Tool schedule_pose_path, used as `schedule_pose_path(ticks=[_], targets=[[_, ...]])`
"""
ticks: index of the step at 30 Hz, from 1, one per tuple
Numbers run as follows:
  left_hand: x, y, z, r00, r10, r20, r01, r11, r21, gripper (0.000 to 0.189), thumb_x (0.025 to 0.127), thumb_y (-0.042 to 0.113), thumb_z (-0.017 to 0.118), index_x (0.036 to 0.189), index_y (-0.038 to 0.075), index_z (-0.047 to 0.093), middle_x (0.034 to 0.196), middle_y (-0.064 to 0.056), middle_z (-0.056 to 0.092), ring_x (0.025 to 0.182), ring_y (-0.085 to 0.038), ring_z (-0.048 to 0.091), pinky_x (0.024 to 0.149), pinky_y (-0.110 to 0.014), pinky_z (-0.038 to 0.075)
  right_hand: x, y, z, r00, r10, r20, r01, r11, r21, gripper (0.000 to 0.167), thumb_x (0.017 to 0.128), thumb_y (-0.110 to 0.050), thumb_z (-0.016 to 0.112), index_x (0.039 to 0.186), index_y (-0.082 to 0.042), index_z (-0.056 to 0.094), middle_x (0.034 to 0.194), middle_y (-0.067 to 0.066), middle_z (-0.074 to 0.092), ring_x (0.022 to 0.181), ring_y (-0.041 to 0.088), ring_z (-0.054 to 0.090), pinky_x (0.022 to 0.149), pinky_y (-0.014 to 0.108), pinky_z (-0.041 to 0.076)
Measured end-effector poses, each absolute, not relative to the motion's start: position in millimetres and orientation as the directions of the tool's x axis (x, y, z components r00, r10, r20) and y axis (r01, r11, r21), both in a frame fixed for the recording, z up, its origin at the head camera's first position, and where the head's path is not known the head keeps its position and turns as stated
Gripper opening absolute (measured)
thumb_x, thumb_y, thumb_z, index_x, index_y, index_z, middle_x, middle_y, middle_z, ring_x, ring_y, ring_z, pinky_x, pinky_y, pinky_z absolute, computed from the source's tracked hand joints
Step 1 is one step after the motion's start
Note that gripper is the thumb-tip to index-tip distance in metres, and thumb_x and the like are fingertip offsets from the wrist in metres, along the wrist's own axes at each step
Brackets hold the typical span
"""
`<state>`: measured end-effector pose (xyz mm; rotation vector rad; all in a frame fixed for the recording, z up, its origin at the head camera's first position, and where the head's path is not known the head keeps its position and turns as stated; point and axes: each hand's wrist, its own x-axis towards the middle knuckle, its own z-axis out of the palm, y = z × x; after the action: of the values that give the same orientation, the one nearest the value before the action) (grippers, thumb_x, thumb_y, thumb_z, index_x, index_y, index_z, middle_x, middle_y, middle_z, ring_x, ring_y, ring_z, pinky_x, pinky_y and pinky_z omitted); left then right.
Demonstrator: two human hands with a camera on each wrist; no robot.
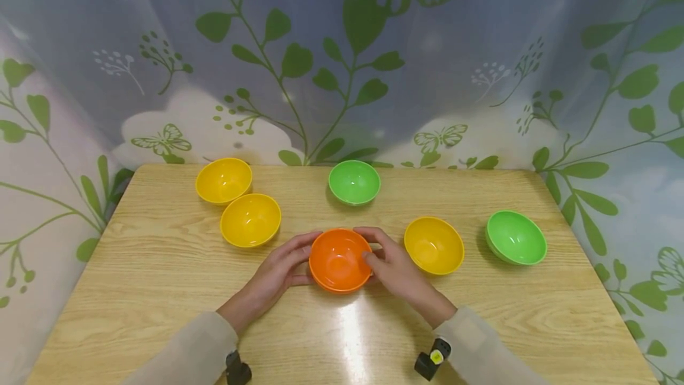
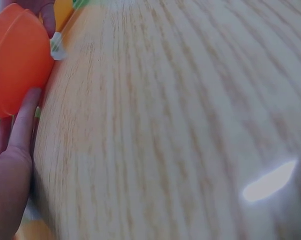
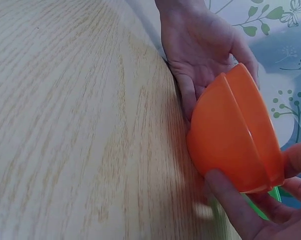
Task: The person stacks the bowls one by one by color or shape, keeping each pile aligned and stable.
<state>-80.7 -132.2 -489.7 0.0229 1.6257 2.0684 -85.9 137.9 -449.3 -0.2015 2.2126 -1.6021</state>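
Left hand (image 1: 280,263): I have it gripping, palm (image 3: 198,47) turned toward the right fingers (image 3: 235,205).
Right hand (image 1: 398,266): I have it gripping too, facing the left fingers (image 2: 25,115) across a short gap.
Left wrist (image 1: 233,312): bare, behind its fingers and out to the left.
Right wrist (image 1: 439,308): bare, behind its fingers and out to the right.
Left sleeve (image 1: 184,346), right sleeve (image 1: 488,346): pale, angling inward toward the fingers.

Orange bowls (image 1: 340,260), leafy curtain (image 1: 342,88), perhaps beige sleeves (image 1: 189,346)

Head camera looks down from above; low, close wrist views share orange bowls (image 3: 224,137).
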Motion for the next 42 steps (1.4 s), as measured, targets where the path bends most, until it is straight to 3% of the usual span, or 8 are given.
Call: schedule_pose_path(ticks=[4,18,26,34,42], targets=[[-80.1,-132.4,-489.5,-0.874,0.396,-0.28,-0.362,-0.15,0.92,0.057,0.114,0.024,0.055,0.166,0.005,0.043,0.172,-0.02,0.04,0.121,-0.018,0.068,0.094,-0.036,0.067,-85.8,137.2,-448.6,-0.912,-0.333,-0.239,0.121,0.338,-0.933,0.049,0.11,-0.005,0.053,0.158,-0.016,0.053,0.156,0.018,0.054,0.118,0.033,0.07,0.082,0.039,0.07],[-80.2,-132.5,-489.7,-0.872,0.396,-0.289,-0.368,-0.142,0.919,0.056,0.114,0.022,0.054,0.166,0.006,0.042,0.173,-0.019,0.039,0.119,-0.017,0.069,0.093,-0.034,0.067,-86.4,138.0,-449.6,-0.91,-0.346,-0.228,0.098,0.355,-0.93,0.049,0.111,-0.005,0.053,0.159,-0.016,0.053,0.157,0.018,0.055,0.118,0.034,0.07,0.082,0.039,0.07],[-80.8,-132.4,-489.8,-0.872,0.396,-0.288,-0.368,-0.141,0.919,0.056,0.114,0.023,0.055,0.166,0.006,0.043,0.172,-0.018,0.04,0.122,-0.017,0.068,0.094,-0.035,0.067,-86.4,139.0,-447.5,-0.934,-0.312,-0.173,0.021,0.437,-0.899,0.047,0.11,-0.009,0.057,0.156,-0.017,0.057,0.153,0.015,0.061,0.127,0.038,0.067,0.095,0.041,0.067],[-80.4,-131.9,-489.8,-0.875,0.393,-0.283,-0.361,-0.14,0.922,0.056,0.114,0.024,0.055,0.165,0.006,0.044,0.172,-0.018,0.041,0.123,-0.016,0.067,0.093,-0.035,0.067,-88.4,149.4,-435.2,-0.939,-0.315,-0.136,-0.006,0.412,-0.911,0.042,0.111,-0.008,0.054,0.152,-0.007,0.059,0.154,0.016,0.062,0.13,0.038,0.067,0.088,0.039,0.069],[-80.8,-132.7,-489.9,-0.872,0.398,-0.286,-0.365,-0.138,0.921,0.056,0.114,0.024,0.054,0.166,0.006,0.044,0.172,-0.018,0.04,0.123,-0.016,0.067,0.094,-0.035,0.067,-92.4,163.4,-422.1,-0.94,-0.323,-0.111,-0.023,0.384,-0.923,0.035,0.113,-0.01,0.055,0.146,-0.001,0.062,0.15,0.023,0.063,0.135,0.046,0.063,0.091,0.044,0.069]])
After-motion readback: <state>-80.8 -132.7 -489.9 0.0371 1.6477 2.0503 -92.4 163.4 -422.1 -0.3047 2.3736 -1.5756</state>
